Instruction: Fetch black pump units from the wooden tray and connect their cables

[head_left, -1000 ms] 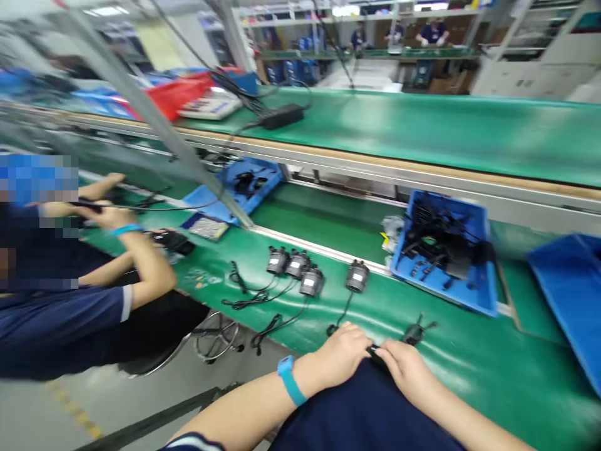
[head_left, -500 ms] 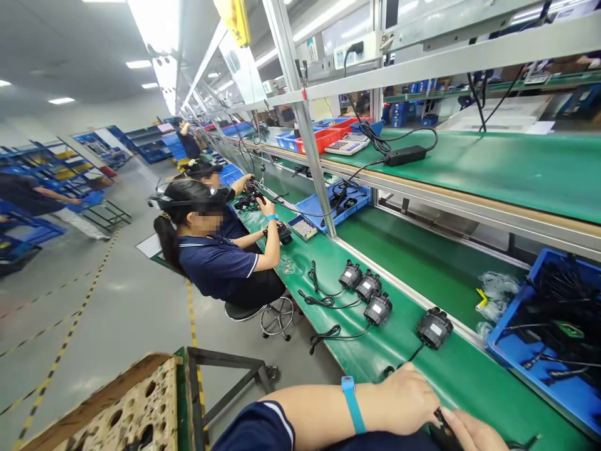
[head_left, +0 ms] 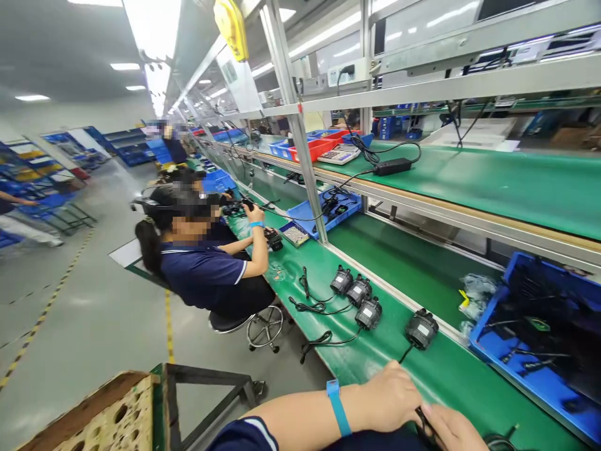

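At the bottom of the head view, my left hand [head_left: 394,398], below a blue wristband [head_left: 339,407], is closed around a black cable [head_left: 406,353]. That cable runs up to a round black housing with short ports and a white label [head_left: 421,329] on the green bench. My right hand [head_left: 453,429] pinches a black piece of the cable right beside the left one. The fingers partly hide the held section. Close by on the left, several similar black housings [head_left: 369,312] lie with their cables bundled [head_left: 317,341]. More black cable [head_left: 500,441] shows beyond my right hand.
A blue bin [head_left: 488,357] of black cables stands at the right, with clear plastic bags [head_left: 479,291] beside it. A co-worker [head_left: 201,275] sits farther along the bench. A metal post [head_left: 305,156] rises from the bench, and a wooden board with holes [head_left: 113,419] stands lower left.
The view has turned slightly, so the bench and bin appear farther left. Both hands stay together on the cable. A dark loop beside my left hand no longer shows.
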The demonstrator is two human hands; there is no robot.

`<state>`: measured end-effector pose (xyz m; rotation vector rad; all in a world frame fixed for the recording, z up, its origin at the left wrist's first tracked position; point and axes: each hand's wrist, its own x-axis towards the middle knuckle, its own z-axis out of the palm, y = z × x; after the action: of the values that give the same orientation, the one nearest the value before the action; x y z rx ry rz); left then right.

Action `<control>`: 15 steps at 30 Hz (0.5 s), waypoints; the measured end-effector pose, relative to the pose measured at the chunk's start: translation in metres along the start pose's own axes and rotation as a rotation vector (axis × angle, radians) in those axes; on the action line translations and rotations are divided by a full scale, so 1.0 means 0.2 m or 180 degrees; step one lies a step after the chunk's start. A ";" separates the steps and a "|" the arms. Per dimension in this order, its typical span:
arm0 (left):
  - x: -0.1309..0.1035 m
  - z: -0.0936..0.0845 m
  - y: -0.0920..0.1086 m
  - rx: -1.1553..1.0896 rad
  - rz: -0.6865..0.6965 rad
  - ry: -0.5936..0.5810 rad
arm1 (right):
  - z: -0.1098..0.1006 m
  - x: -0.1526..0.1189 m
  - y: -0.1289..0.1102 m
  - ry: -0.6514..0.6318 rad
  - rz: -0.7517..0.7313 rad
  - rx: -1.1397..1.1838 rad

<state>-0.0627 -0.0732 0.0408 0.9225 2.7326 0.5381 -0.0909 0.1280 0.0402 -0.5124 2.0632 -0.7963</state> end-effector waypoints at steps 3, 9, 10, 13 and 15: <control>-0.01 0.02 0.01 -0.0110 0.0138 0.0704 | 0.00 -0.04 -0.06 0.0179 -0.0048 -0.0125; 0.01 0.00 0.01 -0.0638 0.0597 0.2046 | -0.07 -0.14 -0.20 0.0290 -0.0101 0.0922; 0.02 0.00 0.00 -0.0618 0.0601 0.2023 | -0.08 -0.15 -0.21 0.0254 -0.0123 0.1143; 0.03 -0.02 -0.03 -0.0511 0.0604 0.1897 | -0.09 -0.16 -0.24 0.0679 -0.0147 0.1049; 0.03 -0.04 -0.03 -0.0424 0.0613 0.1845 | -0.09 -0.15 -0.24 0.0820 -0.0199 0.0881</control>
<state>-0.0732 -0.0770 0.0453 1.1474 3.0554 1.1710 -0.0846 0.1182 0.0990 -0.3347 2.1288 -1.2176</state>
